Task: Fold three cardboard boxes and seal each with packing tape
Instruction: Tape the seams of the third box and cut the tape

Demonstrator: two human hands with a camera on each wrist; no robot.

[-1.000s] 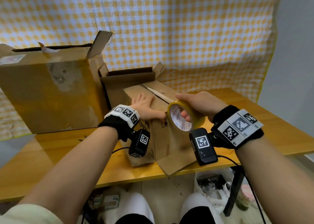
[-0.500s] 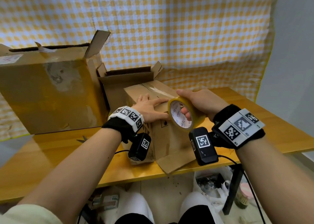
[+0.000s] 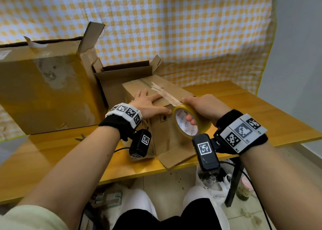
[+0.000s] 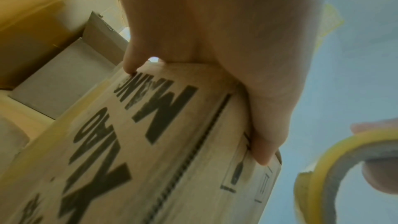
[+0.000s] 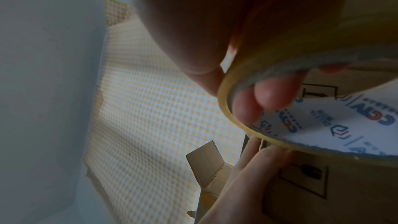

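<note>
A small brown cardboard box (image 3: 167,135) with black print (image 4: 150,125) stands at the table's near edge, one bottom flap sticking out towards me. My left hand (image 3: 148,104) lies flat on its top, fingers straight, thumb (image 4: 262,151) along the near top edge. My right hand (image 3: 200,106) grips a yellow tape roll (image 3: 190,121) at the box's near top edge, fingers (image 5: 269,98) hooked through the core. A clear strip of tape (image 3: 165,95) runs from the roll back along the top seam.
A large brown box (image 3: 47,90) with raised flaps stands at the left of the wooden table (image 3: 252,114). A medium open box (image 3: 125,76) sits behind the small one. A checked yellow cloth (image 3: 174,29) hangs behind. Bags and jars (image 3: 244,189) lie on the floor under the table.
The right hand has drawn the roll towards me along the top seam, laying out tape. The left hand has slid farther onto the box top.
</note>
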